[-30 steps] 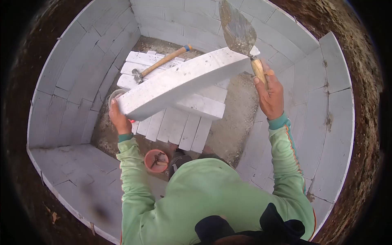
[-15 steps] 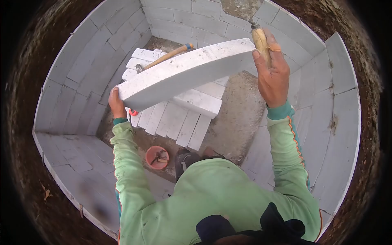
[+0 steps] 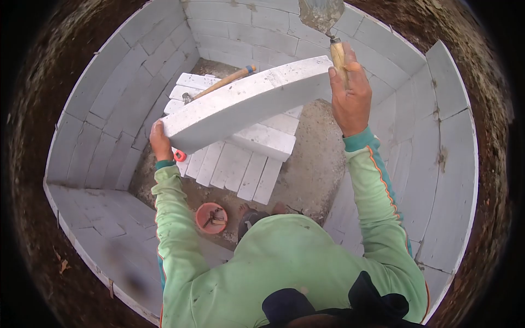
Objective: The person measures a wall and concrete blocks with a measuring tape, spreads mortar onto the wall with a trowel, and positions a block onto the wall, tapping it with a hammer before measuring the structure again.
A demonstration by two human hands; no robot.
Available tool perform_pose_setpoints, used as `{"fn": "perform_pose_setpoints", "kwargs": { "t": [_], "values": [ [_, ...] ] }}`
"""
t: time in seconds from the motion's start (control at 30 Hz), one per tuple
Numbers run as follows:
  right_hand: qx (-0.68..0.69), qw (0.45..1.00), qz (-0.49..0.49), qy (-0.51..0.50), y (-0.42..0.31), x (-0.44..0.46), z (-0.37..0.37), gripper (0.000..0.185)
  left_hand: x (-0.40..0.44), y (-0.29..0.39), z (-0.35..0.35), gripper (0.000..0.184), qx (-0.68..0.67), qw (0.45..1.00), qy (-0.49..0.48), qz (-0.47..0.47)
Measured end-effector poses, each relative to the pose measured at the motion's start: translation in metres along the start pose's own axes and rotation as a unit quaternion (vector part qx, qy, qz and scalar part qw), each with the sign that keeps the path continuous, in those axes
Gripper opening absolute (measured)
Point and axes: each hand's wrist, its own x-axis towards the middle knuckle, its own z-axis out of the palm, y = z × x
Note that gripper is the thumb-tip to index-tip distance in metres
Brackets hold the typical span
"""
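Observation:
A long, pale lightweight concrete block [image 3: 251,112] is held up in front of me, its right end higher in the view than its left. My left hand [image 3: 160,143] is closed around the block's left end, thumb on the near face. At the other end, my right hand [image 3: 351,105] grips the wooden handle of a trowel [image 3: 338,57] while pressing against the block. The trowel's mortar-smeared blade points away from me. Behind the raised block, a hammer [image 3: 221,83] with a wooden handle lies on a stack of similar blocks [image 3: 232,167], partly hidden.
Block walls [image 3: 117,71] surround me on all sides, with dark soil [image 3: 30,164] beyond their top edges. A red tape measure [image 3: 180,156] lies by the stack's left side. An orange bucket [image 3: 198,212] holding tools stands on the dirty floor [image 3: 314,142] near my feet.
My right hand, the trowel and the block's right end have shifted slightly left in view. The left hand has moved a little right. Both hands keep their hold.

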Motion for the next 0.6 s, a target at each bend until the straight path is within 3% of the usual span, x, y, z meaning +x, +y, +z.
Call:
{"fn": "perform_pose_setpoints", "kwargs": {
  "t": [0.03,0.07,0.13,0.23,0.33,0.43,0.53,0.6],
  "values": [
    [0.013,1.0,0.007,0.019,0.003,-0.006,0.006,0.051,-0.002,0.001,0.0,0.04,-0.008,1.0,-0.002,-0.005],
    [-0.07,0.99,0.037,-0.112,0.011,-0.013,0.012,0.052,-0.001,0.003,0.0,0.041,-0.005,1.0,-0.005,-0.003],
    [-0.23,0.898,0.09,-0.363,0.022,-0.02,0.016,0.054,0.0,0.002,0.0,0.041,-0.001,1.0,-0.009,0.001],
    [-0.165,0.953,0.062,-0.246,0.017,-0.002,-0.003,0.053,0.001,-0.001,0.001,0.041,0.025,0.999,-0.004,0.03],
    [-0.031,0.999,0.014,0.005,-0.003,0.007,-0.009,0.052,0.001,-0.001,0.001,0.04,0.02,1.0,0.004,0.011],
    [0.001,0.997,0.048,-0.056,0.014,-0.021,0.005,0.05,0.002,-0.004,0.002,0.04,-0.002,1.0,0.004,-0.008],
    [-0.203,0.902,0.107,-0.365,0.021,-0.019,0.001,0.052,0.005,-0.008,-0.001,0.041,0.054,0.997,-0.014,0.046],
    [-0.149,0.961,0.05,-0.227,0.016,-0.011,0.0,0.053,0.009,-0.011,0.002,0.041,0.058,0.996,-0.01,0.065]
  ]
}}
